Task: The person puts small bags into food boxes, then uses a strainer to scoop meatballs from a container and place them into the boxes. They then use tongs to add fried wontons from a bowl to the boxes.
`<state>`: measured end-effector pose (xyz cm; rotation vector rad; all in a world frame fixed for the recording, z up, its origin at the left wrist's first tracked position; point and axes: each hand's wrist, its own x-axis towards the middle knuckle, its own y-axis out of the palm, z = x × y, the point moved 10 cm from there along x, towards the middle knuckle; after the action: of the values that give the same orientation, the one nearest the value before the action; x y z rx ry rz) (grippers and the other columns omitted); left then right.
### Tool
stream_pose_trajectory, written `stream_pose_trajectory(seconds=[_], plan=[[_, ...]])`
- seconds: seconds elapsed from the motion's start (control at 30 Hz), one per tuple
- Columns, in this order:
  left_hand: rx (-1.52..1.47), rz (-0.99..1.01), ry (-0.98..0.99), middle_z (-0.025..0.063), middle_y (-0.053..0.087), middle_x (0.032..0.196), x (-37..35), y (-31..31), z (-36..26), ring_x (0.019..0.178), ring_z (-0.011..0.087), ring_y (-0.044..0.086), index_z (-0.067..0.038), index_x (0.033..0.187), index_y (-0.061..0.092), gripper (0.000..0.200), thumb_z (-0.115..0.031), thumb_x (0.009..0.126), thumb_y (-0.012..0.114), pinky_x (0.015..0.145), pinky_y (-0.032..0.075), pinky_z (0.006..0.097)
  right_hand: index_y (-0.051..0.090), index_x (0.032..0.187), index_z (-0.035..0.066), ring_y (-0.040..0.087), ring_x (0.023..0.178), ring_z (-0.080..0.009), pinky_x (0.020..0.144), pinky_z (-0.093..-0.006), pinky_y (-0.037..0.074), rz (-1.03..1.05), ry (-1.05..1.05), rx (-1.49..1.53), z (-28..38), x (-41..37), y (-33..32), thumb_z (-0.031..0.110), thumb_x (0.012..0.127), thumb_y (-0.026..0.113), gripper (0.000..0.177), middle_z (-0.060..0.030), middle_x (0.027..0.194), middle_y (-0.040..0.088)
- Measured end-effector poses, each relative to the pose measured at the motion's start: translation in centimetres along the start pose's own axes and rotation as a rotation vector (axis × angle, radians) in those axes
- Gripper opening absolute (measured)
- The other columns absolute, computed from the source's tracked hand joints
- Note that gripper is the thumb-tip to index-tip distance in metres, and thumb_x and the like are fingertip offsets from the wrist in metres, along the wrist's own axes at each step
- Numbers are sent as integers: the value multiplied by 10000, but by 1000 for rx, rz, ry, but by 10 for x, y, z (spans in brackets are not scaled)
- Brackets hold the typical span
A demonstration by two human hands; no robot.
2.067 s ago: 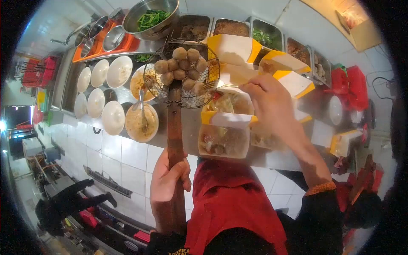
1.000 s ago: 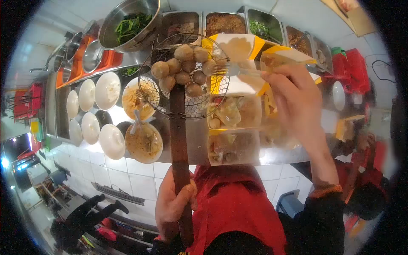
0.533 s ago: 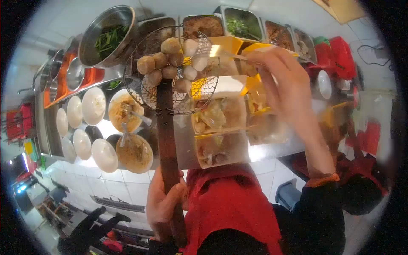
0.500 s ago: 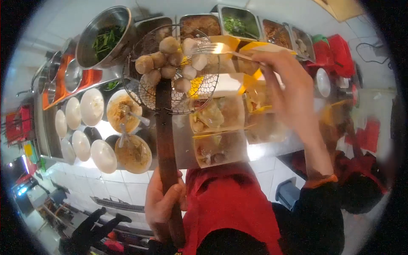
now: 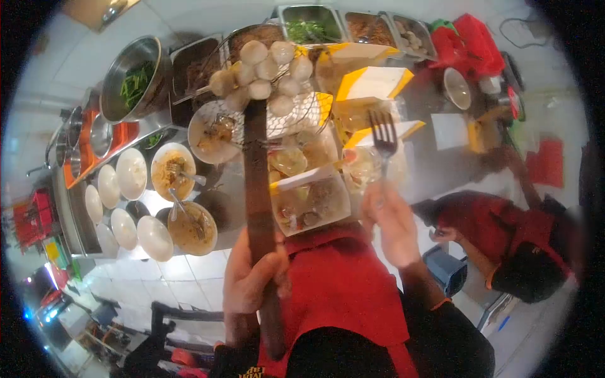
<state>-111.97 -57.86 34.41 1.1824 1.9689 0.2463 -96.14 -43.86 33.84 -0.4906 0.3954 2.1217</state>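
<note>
My left hand (image 5: pixel 255 274) is closed round the dark wooden handle of a wire strainer (image 5: pixel 257 189). Several pale meatballs (image 5: pixel 261 69) lie heaped in its mesh, above the counter. In my right hand (image 5: pixel 392 223) a metal fork (image 5: pixel 383 135) points upward, its tines bare. Below and right of the strainer stand open takeaway boxes (image 5: pixel 312 205) with yellow-edged flaps, holding food in broth. The strainer partly covers the nearer boxes and a bowl (image 5: pixel 208 135) with some food in it.
White bowls (image 5: pixel 154 238) and two used plates (image 5: pixel 192 228) with cutlery stand at left. Metal trays (image 5: pixel 312 25) of toppings line the back, beside a steel pot (image 5: pixel 135 79) of greens. A co-worker in a red apron (image 5: pixel 482 230) is at right.
My right hand with the fork has drawn back from the meatballs, down toward my body, and the fork now points upward. The view has shifted, and a co-worker shows more at right.
</note>
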Motion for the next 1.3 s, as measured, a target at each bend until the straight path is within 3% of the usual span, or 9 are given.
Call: stream_pose_trajectory(seconds=[0.37, 0.5, 0.63, 0.73, 0.77, 0.83, 1.0, 1.13, 1.3], plan=[[146, 538, 105, 41, 543, 894, 38, 130, 71, 769, 108, 539, -44, 1253, 396, 260, -175, 1038, 461, 686, 468, 256, 319, 998, 64, 558, 878, -115, 716, -250, 508, -141, -153, -96, -5, -112, -9, 91, 914, 684, 376, -92, 1011, 494], [295, 618, 225, 69, 565, 989, 44, 158, 98, 895, 108, 522, -31, 1254, 370, 265, -186, 1050, 438, 824, 434, 248, 287, 1039, 87, 642, 754, -202, 568, -300, 531, -226, 36, 367, -28, -129, -18, -7, 941, 577, 320, -139, 931, 553], [332, 752, 197, 50, 575, 1030, 40, 187, 121, 938, 83, 515, -34, 1249, 389, 293, -228, 1045, 465, 843, 427, 244, 281, 1039, 133, 471, 476, -148, 355, -267, 365, -253, -11, 504, -39, -145, -46, -58, 947, 481, 291, -95, 740, 499], [489, 908, -176, 15, 548, 1115, 45, 184, 180, 992, 106, 517, -38, 1351, 376, 430, -301, 1031, 495, 916, 423, 267, 280, 1000, 155, 343, 385, -115, 319, -251, 281, -348, 55, 362, -38, -163, -80, -51, 940, 462, 281, -44, 605, 409], [225, 1187, 80, 26, 542, 1131, 41, 210, 164, 1056, 137, 510, -45, 1374, 384, 486, -325, 1010, 542, 976, 404, 294, 271, 983, 159, 364, 406, -106, 302, -242, 272, -374, -3, 348, -35, -169, -92, -62, 928, 452, 290, -109, 770, 519], [494, 1098, -89, 104, 514, 1262, 92, 192, 206, 1179, 191, 477, -33, 1275, 498, 445, -292, 945, 645, 1030, 382, 362, 253, 975, 152, 380, 429, -80, 291, -216, 295, -369, -122, 400, -28, -177, -111, -93, 905, 434, 313, -220, 1059, 556], [1586, 373, 703, 227, 466, 1332, 165, 217, 203, 1247, 377, 457, -28, 1304, 508, 598, -258, 807, 747, 1035, 388, 489, 246, 978, 130, 380, 441, -77, 293, -209, 302, -423, -101, 348, -42, -198, -159, -114, 893, 429, 317, -211, 1059, 560], [1907, 197, 830, 236, 482, 1301, 192, 226, 234, 1239, 413, 452, -44, 1281, 554, 531, -262, 823, 713, 1027, 378, 544, 252, 992, 130, 400, 467, -81, 316, -204, 316, -445, -48, 348, -64, -215, -189, -113, 905, 433, 315, -187, 1055, 562], [1695, 255, 947, 145, 611, 1017, 202, 225, 230, 1027, 322, 581, -60, 1008, 634, 221, -77, 788, 640, 856, 463, 473, 250, 987, 140, 402, 457, -92, 327, -220, 336, -422, 5, 335, -84, -223, -220, -115, 914, 427, 319, -173, 1037, 562]])
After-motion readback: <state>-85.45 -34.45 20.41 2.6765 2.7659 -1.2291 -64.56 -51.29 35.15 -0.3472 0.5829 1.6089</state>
